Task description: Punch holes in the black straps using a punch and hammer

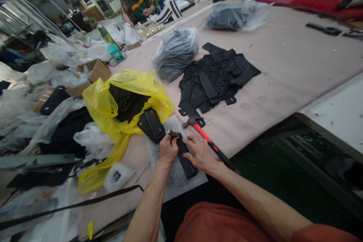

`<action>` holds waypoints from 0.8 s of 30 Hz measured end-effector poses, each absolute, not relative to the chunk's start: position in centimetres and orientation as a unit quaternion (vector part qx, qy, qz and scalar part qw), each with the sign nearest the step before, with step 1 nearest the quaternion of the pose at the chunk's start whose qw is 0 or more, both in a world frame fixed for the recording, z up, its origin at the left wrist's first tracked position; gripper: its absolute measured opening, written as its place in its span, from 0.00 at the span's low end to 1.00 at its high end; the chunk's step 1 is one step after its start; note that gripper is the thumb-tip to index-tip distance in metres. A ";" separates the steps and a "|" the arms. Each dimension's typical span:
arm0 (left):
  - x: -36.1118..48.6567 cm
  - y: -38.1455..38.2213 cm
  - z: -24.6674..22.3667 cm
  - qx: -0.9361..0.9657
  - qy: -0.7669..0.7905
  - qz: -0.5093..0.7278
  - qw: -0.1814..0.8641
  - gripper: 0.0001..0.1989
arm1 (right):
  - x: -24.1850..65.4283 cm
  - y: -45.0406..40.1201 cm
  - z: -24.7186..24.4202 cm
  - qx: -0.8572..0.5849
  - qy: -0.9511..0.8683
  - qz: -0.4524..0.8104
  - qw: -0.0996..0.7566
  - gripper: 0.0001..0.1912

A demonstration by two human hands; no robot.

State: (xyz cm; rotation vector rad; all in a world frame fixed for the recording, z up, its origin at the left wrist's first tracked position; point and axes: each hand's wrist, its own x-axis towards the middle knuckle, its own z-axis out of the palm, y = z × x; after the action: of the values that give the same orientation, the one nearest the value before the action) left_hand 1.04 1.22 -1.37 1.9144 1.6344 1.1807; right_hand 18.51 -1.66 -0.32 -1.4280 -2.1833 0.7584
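A long black flat piece point(186, 162) lies on a grey speckled slab point(181, 189) at the table's front edge. My left hand point(169, 148) is closed at the far end of this piece, pinching a small dark tool with a round metal end point(171, 132); its exact kind is hard to make out. From the right, my right hand point(200, 154) rests against the black piece, fingers spread, the index fingertip near the tool. A claw hammer point(204, 135) with a red and black handle lies just beyond my right hand. Left of the tool are some black pieces point(151, 124), overlapping.
A heap of black pieces point(211, 79) lies beyond the hammer, with plastic-wrapped bundles point(177, 53) behind it. A yellow bag point(127, 83) holding dark material stands at left, near a cardboard box point(96, 73). Across the table sits another person point(138, 3).
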 end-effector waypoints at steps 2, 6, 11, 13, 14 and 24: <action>1.1 1.3 -1.6 0.677 0.573 0.425 0.182 0.08 | 18.5 -1.7 -0.3 -0.514 -0.785 0.272 0.211 0.27; 1.1 1.3 -1.7 0.669 0.571 0.435 0.193 0.08 | 18.3 -1.7 -0.4 -0.516 -0.783 0.270 0.217 0.27; 1.0 1.3 -1.6 0.662 0.579 0.434 0.194 0.08 | 18.4 -1.4 -0.7 -0.498 -0.789 0.272 0.235 0.29; 1.0 1.3 -1.6 0.662 0.583 0.432 0.190 0.08 | 19.2 -1.1 -0.5 -0.498 -0.775 0.270 0.280 0.28; 1.0 1.3 -1.6 0.661 0.585 0.432 0.188 0.08 | 19.8 -1.0 -0.4 -0.509 -0.760 0.261 0.309 0.27; 1.5 1.0 -1.4 0.652 0.618 0.413 0.151 0.09 | 26.0 -1.9 0.9 -0.642 -0.729 0.198 0.131 0.19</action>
State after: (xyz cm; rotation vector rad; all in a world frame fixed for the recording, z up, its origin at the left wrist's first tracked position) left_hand 1.50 0.99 -1.42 1.8725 1.7747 1.1861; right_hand 26.02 -1.90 0.86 -1.8642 -2.1168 0.5763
